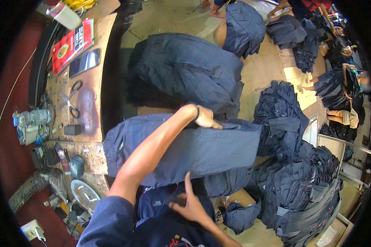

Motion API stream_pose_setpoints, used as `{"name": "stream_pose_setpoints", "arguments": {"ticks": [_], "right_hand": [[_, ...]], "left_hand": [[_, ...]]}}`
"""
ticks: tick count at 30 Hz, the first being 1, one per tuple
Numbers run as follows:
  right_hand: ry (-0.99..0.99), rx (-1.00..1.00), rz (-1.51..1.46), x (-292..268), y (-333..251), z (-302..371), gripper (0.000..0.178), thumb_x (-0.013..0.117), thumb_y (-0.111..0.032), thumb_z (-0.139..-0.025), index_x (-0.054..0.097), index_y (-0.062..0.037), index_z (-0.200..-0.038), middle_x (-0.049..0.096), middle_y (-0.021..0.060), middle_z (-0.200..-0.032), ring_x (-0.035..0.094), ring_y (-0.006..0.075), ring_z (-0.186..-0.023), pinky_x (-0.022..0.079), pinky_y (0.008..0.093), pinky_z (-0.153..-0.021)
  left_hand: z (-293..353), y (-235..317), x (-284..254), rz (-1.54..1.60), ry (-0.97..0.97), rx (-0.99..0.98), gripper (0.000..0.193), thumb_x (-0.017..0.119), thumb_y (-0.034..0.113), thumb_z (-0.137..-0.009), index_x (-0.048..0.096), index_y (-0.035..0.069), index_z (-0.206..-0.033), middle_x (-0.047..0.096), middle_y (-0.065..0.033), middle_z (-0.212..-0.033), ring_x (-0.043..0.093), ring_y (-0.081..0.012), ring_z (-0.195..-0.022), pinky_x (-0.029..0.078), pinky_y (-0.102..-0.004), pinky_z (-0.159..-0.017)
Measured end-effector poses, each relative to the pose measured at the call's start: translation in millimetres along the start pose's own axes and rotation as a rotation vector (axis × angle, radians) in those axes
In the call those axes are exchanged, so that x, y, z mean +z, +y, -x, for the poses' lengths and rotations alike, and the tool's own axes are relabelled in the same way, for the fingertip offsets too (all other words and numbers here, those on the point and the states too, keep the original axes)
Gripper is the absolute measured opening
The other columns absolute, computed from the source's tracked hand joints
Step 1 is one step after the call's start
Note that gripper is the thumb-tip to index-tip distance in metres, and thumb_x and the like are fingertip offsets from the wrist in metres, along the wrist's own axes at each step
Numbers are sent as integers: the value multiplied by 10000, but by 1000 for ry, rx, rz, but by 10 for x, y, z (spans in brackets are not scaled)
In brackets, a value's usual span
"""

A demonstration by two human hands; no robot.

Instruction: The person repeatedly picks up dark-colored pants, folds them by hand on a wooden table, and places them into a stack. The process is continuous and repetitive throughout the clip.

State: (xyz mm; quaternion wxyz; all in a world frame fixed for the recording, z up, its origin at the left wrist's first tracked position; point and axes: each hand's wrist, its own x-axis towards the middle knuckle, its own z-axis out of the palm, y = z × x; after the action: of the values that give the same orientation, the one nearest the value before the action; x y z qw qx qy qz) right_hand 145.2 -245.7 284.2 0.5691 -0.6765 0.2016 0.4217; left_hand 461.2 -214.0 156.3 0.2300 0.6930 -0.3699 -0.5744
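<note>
A pair of dark blue-grey trousers (202, 150) lies stretched sideways in front of me, one leg end toward the right. My left arm crosses over it, and my left hand (205, 118) is closed on the far edge of the cloth. My right hand (189, 204) is at the near edge, thumb and index finger spread apart. Its index fingertip reaches the trousers' lower edge; the other fingers are partly curled. Beyond my left hand is a big heap of dark trousers (189, 66). More dark cloth (228, 181) hangs below the stretched piece.
On the left, a worn wooden table (95, 127) bears scissors (71, 99), a phone (84, 63), a red packet (73, 45) and a white mug (64, 16). Tall piles of dark garments (301, 189) stand on the right. Other people (350, 117) work among dark clothes at the far right.
</note>
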Motion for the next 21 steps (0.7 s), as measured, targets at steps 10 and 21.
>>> {"name": "stream_pose_setpoints", "arguments": {"ticks": [10, 21], "right_hand": [[664, -657, 547, -741, -119, -549, 512, 892, -48, -770, 681, 34, -1229, 704, 222, -1220, 670, 399, -1126, 544, 455, -995], [169, -605, 625, -641, 80, -376, 495, 892, -132, -757, 709, -1, -1199, 704, 173, -1168, 657, 368, -1137, 538, 475, -1029]], "left_hand": [[-175, -172, 233, 52, 561, 175, 462, 547, 428, -1082, 752, 16, -1119, 736, -295, -1102, 694, -474, -1091, 533, -549, -972], [-174, -168, 261, -47, 652, 155, 489, 533, 456, -1084, 737, 21, -996, 736, -271, -973, 702, -481, -961, 541, -570, -881]]}}
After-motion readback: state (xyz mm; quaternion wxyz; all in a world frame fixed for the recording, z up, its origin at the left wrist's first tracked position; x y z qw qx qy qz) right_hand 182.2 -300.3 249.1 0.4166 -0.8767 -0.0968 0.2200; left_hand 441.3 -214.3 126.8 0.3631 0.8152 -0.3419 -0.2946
